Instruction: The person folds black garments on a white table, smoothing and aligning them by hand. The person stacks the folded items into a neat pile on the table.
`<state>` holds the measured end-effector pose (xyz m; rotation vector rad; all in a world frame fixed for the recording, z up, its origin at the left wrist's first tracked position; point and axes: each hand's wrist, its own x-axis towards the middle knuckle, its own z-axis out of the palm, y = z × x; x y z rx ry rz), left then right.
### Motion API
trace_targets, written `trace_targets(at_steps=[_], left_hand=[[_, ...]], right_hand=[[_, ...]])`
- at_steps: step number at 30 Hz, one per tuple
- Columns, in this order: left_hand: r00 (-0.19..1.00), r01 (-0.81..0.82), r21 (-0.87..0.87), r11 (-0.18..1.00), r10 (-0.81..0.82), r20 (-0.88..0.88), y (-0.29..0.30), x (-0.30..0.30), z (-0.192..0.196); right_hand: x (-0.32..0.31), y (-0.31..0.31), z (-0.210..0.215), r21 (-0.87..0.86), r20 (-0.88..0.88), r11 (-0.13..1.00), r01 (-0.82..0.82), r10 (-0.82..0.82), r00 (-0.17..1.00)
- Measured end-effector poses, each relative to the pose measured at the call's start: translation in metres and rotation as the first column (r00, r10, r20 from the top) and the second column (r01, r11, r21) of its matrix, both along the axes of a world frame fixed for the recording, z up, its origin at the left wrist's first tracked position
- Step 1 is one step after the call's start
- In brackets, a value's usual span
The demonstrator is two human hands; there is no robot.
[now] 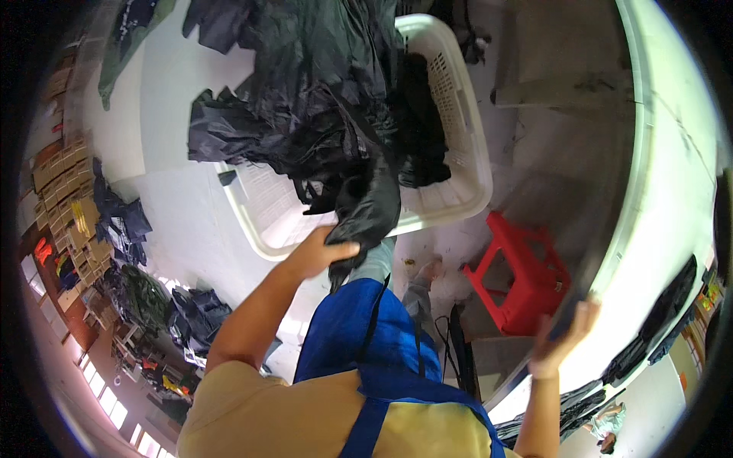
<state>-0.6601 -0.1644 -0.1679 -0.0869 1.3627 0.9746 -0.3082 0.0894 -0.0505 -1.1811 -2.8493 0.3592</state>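
My left hand [314, 253] is closed round one end of a shiny black garment [372, 202], thumb on top, at the near rim of a white plastic basket [479, 164]. The cloth runs from my fingers up into a large heap of black garments [305, 84] that fills the basket and hangs over its left side. My right hand [563, 341], somewhat blurred, is at the edge of the white table [637, 221] on the right. Its thumb and fingers are apart, with nothing seen between them.
A red plastic stool [527, 275] stands between the basket and the table. Dark clothes [195, 317] lie in piles at the left, near stacked cardboard boxes [65, 183]. More black cloth [660, 328] lies along the table. Another person [608, 427] is at the far lower right.
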Motion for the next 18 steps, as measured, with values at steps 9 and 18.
trace_targets(at_steps=[9, 18], left_hand=[[0.774, -0.298, 0.646, 0.703, 0.574, -0.268, -0.034, -0.011, 0.307], [0.579, 0.481, 0.811, 0.333, 0.574, -0.579, 0.089, -0.023, 0.488]], right_hand=[[-0.165, -0.085, 0.024, -0.412, -0.263, 0.847, -0.336, 0.242, 0.934], [-0.132, -0.02, 0.213, -0.797, -0.556, 0.5, -0.339, -0.387, 0.736]])
